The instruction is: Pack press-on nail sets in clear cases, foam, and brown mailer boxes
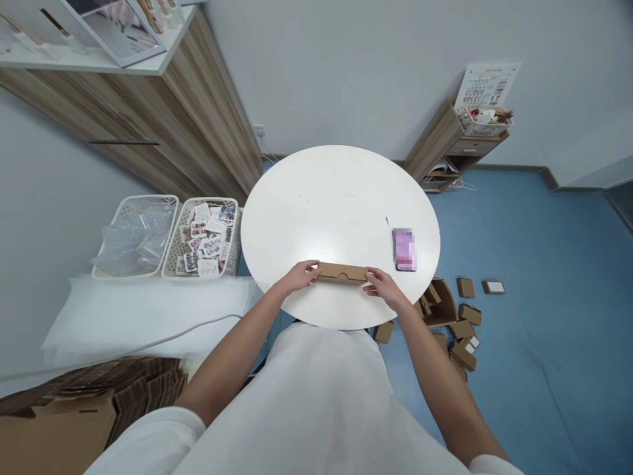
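A long, flat brown cardboard box point(341, 272) lies near the front edge of the round white table point(336, 198). Its lid looks closed, with a half-round thumb notch along the side. My left hand point(301, 276) grips the box's left end between thumb and fingers. At the right end, my right hand point(383, 287) holds it the same way. Farther right on the table rests a phone point(404, 249) with a blurred pinkish screen.
Left of the table stand a white basket of printed cards point(180, 254) and a basket of clear plastic bags point(119, 224). Flattened cardboard point(59, 422) is stacked at lower left. Small brown boxes point(462, 330) lie on the blue floor beside an open carton point(448, 307).
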`<control>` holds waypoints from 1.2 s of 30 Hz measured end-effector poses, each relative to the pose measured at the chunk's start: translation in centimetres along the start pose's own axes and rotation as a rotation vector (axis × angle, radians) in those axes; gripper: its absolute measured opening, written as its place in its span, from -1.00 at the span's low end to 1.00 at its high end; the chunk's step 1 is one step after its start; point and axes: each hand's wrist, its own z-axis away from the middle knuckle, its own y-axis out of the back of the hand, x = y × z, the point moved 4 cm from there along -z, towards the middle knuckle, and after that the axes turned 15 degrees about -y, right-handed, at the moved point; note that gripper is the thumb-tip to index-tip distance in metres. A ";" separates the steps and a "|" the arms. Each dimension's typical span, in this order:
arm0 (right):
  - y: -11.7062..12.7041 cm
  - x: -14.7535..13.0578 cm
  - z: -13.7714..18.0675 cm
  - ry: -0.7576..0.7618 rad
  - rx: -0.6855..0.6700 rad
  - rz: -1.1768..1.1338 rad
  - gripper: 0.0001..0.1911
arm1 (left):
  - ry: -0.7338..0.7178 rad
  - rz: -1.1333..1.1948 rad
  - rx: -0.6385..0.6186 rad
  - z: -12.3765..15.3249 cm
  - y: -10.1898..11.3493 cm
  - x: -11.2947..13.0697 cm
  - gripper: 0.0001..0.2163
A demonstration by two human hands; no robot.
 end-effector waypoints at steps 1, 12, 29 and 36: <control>-0.1 0.2 -0.1 -0.012 -0.021 -0.015 -0.54 | 0.020 0.010 -0.015 0.1 0.0 -0.2 -0.49; 0.1 -0.4 -0.6 0.191 0.022 0.109 -0.55 | -0.173 -0.080 0.075 -0.3 -1.1 -1.1 -0.54; -0.5 4.0 -1.1 0.275 0.103 0.308 -0.44 | -0.213 -0.458 0.197 1.8 -6.1 -2.7 -0.48; -0.1 3.2 -1.7 0.105 0.234 0.317 -0.43 | -0.121 -0.438 0.320 1.3 -5.8 -3.6 -0.15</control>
